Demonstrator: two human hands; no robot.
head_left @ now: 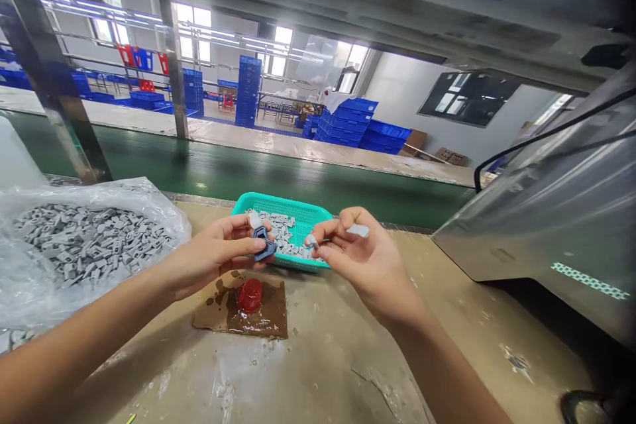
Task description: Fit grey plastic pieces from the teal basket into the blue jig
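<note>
Your left hand (232,243), fingers curled, grips a dark blue part (267,252); your right hand (370,255), partly open, pinches a small grey piece (311,240). Beyond, a turquoise basket (303,211) contains pale grey parts (282,230); at left, a clear plastic bag (175,213) contains many grey pieces (94,242).

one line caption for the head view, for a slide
Left hand holds a dark blue part, right hand a small grey piece, near a teal basket

The left hand (236,245) holds a dark blue part (265,246); the right hand (365,255) pinches a small grey piece (311,240). Just beyond, a teal basket (308,215) contains grey pieces (284,228). Nearer, a red object (250,295) sits on a wet brown sheet (272,318).
</note>
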